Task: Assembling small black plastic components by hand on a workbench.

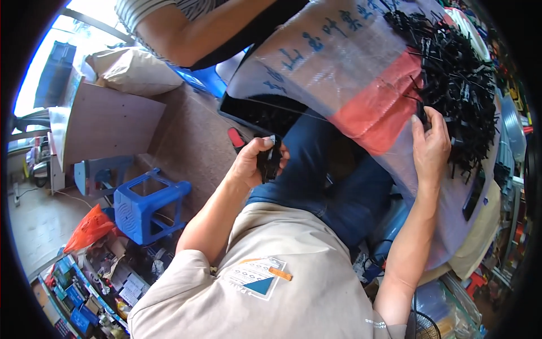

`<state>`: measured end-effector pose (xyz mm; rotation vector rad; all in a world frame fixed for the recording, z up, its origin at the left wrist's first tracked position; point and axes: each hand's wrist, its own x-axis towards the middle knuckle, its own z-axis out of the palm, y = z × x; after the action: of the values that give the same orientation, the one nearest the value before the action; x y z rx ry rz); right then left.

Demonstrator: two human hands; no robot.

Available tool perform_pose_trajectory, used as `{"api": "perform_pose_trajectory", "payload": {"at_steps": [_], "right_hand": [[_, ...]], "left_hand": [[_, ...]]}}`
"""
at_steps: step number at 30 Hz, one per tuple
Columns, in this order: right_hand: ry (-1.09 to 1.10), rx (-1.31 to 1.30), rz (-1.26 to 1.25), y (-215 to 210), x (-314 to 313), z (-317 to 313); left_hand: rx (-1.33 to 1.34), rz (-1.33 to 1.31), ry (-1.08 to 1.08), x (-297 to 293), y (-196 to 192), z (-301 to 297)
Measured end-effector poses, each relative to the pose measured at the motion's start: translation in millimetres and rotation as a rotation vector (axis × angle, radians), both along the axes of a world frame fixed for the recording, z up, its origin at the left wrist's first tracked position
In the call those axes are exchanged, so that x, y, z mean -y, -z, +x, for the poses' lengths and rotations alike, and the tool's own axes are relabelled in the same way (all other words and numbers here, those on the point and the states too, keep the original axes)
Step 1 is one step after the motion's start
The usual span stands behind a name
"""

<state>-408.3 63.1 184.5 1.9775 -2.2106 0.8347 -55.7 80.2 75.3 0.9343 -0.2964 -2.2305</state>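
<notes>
Gripping black parts (270,164), left hand (254,164); right hand (430,148) touches pile's edge (460,96).

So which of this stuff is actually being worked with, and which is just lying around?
In use: black plastic part in left hand; pile of black parts under right hand; plastic sheet beneath them.
Lying about: blue stool; orange bag; sack.

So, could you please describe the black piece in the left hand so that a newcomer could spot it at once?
Start at the big clear plastic sheet with a red band, heaped with black plastic parts at its right. Left of it, over the blue jeans, the left hand grips a small black part. It alone is off the heap.
</notes>
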Motion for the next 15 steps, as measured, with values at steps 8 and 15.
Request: {"api": "perform_pose_trajectory", "payload": {"at_steps": [8, 15], "right_hand": [[-0.004, 0.242, -0.106, -14, -19, -2], [-0.066, 0.829, -0.244, -29, -49, 0]], "left_hand": [[0.306, 0.153, -0.310, 78, 48, 34], [0.808, -0.254, 0.078, 65, 27, 45]]}}
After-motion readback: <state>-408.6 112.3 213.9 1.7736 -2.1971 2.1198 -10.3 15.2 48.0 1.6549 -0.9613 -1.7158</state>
